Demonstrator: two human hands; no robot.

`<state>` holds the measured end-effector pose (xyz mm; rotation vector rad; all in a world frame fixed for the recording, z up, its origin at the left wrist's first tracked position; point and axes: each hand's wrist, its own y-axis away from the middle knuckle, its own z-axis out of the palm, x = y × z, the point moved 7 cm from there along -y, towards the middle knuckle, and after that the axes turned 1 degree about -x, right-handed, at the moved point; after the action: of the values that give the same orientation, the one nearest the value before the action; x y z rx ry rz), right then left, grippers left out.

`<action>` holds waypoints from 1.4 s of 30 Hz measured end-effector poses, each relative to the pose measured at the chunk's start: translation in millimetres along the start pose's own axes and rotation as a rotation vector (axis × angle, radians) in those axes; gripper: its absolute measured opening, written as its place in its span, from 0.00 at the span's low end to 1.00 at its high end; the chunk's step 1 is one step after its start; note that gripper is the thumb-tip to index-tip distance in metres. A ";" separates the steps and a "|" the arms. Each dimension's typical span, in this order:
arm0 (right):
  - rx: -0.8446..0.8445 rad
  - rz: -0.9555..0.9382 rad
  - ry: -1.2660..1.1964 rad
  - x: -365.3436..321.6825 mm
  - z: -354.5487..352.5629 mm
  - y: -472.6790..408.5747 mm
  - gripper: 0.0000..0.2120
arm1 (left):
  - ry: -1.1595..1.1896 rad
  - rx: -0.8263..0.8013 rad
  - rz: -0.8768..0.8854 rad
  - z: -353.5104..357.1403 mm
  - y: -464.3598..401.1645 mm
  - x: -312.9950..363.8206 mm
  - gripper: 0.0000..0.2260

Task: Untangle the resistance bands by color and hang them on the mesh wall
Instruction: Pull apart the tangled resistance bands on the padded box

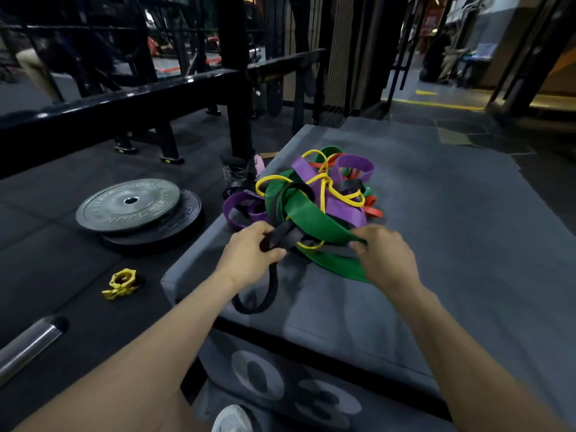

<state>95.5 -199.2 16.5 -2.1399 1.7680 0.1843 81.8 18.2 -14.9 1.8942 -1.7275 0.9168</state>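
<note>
Rubbery flat loops in five colours are lying knotted in one heap [314, 198] near the left edge of a grey padded box [452, 244]; wide green band [314, 219] is arching over the front of the heap; purple bands [339, 210] are showing matte and broad, one loop [241, 208] spilling toward the box's left edge; thin yellow band [324, 185] is threading across the top like cord; orange-red band [371, 207] is peeking out at the right and rear; black band [265, 294] is trailing off the heap in a slack loop onto the padded top.

Box cover is looking smooth, lightly creased, with large pale numerals on its near face; floor [62, 260] is dark rubber matting; two stacked black weight plates [134, 207] are lying left of the box; a yellow barbell collar [122, 283] is sitting on the matting nearer the camera; a steel bar end [31, 344] is showing at lower left; a black rack frame [124, 98] is standing behind.

Left hand [252, 260] is gripping the black band, fingers curled round a bunched fold at the heap's near edge; right hand [383, 257] is pinching the green band's near edge, thumb and fingertips closing on it.
</note>
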 end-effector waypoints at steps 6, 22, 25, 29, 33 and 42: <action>0.023 -0.205 -0.051 -52.2 -8.2 26.1 0.16 | 0.673 -0.132 -0.075 16.9 16.4 25.9 0.14; -0.224 0.242 -0.911 -37.5 46.5 7.2 0.11 | 0.619 -0.227 -0.263 15.0 22.8 -9.2 0.16; -0.327 0.369 -0.988 -49.6 60.8 8.2 0.09 | 0.636 -0.269 -0.229 13.7 21.4 -8.5 0.08; -0.328 0.481 -1.083 -58.6 72.2 9.7 0.06 | 0.600 -0.298 -0.189 10.7 18.2 -12.0 0.04; -0.227 0.524 -1.180 -52.9 73.4 1.7 0.18 | 0.501 -0.215 -0.145 6.7 13.3 -9.6 0.03; 0.074 0.533 -1.424 -34.2 30.8 -13.7 0.17 | 0.407 0.014 -0.201 -18.9 12.8 -13.0 0.12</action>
<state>105.5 -154.7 1.5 -0.8286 1.2405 1.3241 65.5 38.7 -12.5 1.7040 -1.2727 1.1416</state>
